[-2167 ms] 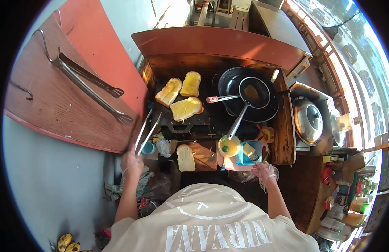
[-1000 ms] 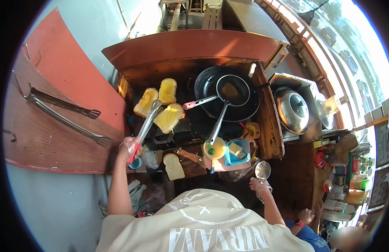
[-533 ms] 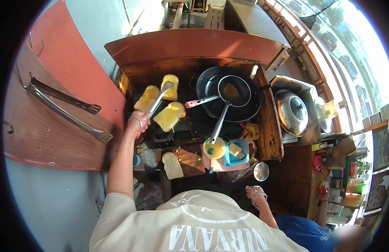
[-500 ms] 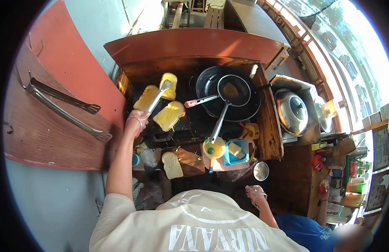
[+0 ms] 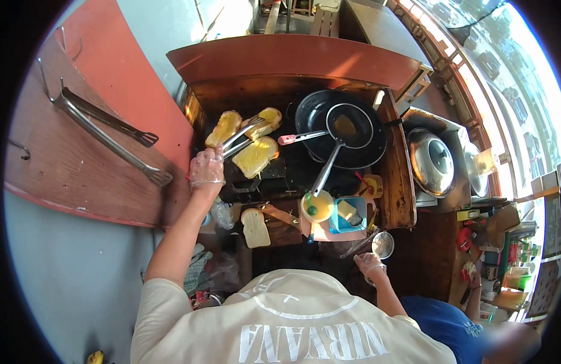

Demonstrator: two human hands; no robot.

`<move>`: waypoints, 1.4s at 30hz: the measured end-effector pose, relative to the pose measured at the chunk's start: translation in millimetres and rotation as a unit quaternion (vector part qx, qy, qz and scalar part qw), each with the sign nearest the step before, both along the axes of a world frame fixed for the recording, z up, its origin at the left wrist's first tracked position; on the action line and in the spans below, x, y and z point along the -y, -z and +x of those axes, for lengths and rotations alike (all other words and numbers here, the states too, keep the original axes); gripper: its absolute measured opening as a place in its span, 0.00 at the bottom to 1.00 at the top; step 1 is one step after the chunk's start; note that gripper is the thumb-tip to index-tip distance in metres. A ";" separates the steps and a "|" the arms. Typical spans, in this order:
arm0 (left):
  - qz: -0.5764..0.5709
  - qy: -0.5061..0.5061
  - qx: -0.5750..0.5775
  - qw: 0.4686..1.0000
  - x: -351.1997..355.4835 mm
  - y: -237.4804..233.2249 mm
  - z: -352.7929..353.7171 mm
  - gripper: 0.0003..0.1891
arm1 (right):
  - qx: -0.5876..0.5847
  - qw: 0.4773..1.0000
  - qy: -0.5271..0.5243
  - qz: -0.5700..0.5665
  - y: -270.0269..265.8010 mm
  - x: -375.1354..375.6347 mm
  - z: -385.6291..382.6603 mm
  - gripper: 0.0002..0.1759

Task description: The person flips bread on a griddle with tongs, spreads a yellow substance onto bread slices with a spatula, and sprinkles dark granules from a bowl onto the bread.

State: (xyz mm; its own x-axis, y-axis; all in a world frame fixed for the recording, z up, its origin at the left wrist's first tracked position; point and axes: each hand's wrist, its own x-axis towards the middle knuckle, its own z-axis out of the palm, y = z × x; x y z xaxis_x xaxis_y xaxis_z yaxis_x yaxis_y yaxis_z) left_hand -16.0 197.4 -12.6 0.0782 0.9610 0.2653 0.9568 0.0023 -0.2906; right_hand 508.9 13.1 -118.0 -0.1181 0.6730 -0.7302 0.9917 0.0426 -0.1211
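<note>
My left hand (image 5: 206, 168), in a clear plastic glove, is closed around metal tongs (image 5: 236, 143). The tongs' tips are at a yellow-coated bread slice (image 5: 268, 123) on the dark cooking surface. Two more coated slices lie beside it, a left slice (image 5: 223, 128) and a near slice (image 5: 256, 158). My right hand (image 5: 370, 266), gloved too, is low by a round metal tin (image 5: 383, 245), its fingers curled; what they hold, if anything, is hidden. A plain bread slice (image 5: 255, 228) lies on a wooden board in front of the cooking surface.
A black wok (image 5: 310, 109) holds a strainer and another handled utensil. Nearer are a bowl of yellow liquid (image 5: 317, 207) and a blue tub (image 5: 348, 215). Spare tongs (image 5: 110, 133) hang at left. A lidded pot (image 5: 430, 162) and a person in blue (image 5: 438, 321) are at right.
The tongs have turned the far slice from upright to slanting rightward. My right hand has moved forward, close to the tin. The whole view has shifted slightly.
</note>
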 end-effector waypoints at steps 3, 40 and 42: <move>-0.014 -0.050 0.031 0.998 28.6 -15.9 -8.2 0.23 | -0.004 0.996 0.089 -0.027 32.7 -4.6 7.0 0.17; -0.294 -0.133 0.772 0.547 50.4 67.6 -40.1 0.18 | -0.023 0.996 0.081 0.035 11.2 32.9 -13.6 0.26; -0.324 -0.190 0.688 0.621 66.7 63.9 -50.3 0.17 | 0.001 0.988 0.150 0.019 -2.2 33.5 -20.7 0.25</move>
State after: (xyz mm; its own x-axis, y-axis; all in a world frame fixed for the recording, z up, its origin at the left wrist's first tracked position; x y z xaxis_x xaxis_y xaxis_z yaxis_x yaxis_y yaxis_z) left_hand -66.3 130.7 -76.5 -0.0587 0.7805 -0.6223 0.2677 0.6129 0.7434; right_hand 488.2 -20.4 -115.7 0.0925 0.7047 -0.7035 0.9604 -0.2497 -0.1238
